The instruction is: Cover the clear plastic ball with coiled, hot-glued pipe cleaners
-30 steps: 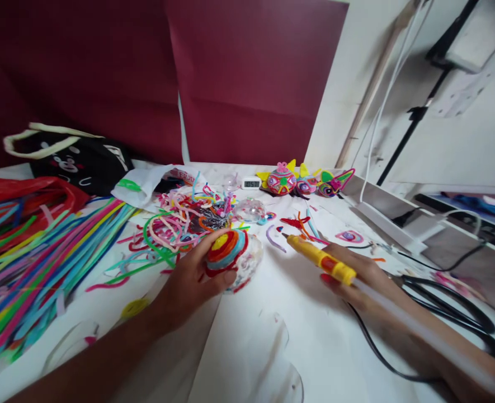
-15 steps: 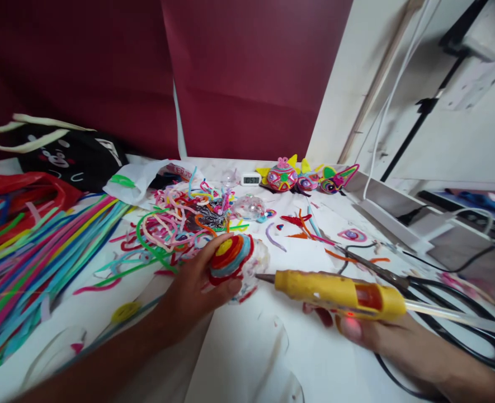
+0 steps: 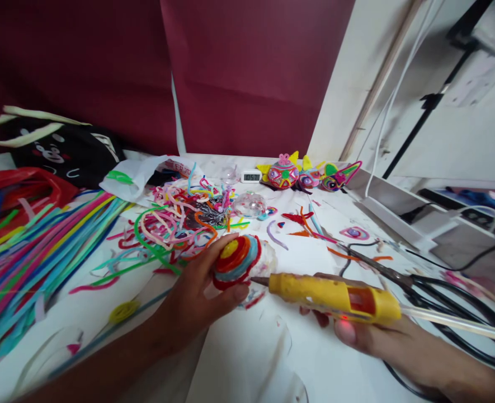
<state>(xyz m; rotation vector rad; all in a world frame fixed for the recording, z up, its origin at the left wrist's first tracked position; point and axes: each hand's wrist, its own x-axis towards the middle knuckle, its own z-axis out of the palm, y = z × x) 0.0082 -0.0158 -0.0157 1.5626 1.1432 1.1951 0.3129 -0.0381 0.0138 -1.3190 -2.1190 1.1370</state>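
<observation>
My left hand point(image 3: 197, 296) is wrapped round a clear plastic ball point(image 3: 241, 263) whose top is covered with coiled red, orange, blue and yellow pipe cleaners. It holds the ball just above the white table point(image 3: 247, 347). My right hand point(image 3: 356, 330) grips a yellow hot glue gun point(image 3: 335, 292) lying almost level, a clear glue stick sticking out of its back. The gun's metal tip touches or nearly touches the lower right side of the ball.
A heap of loose pipe cleaner pieces point(image 3: 175, 224) lies behind the ball; long straight pipe cleaners point(image 3: 33, 257) fan out at left beside a red bag point(image 3: 24, 187) and a black tote point(image 3: 62, 151). Finished decorated balls point(image 3: 306, 176), a small clock point(image 3: 251, 177), scissors point(image 3: 419, 280) and cables sit at back and right.
My right hand swung the glue gun from pointing away to pointing left, bringing its tip up to the ball. My left hand tilted and lifted the ball slightly.
</observation>
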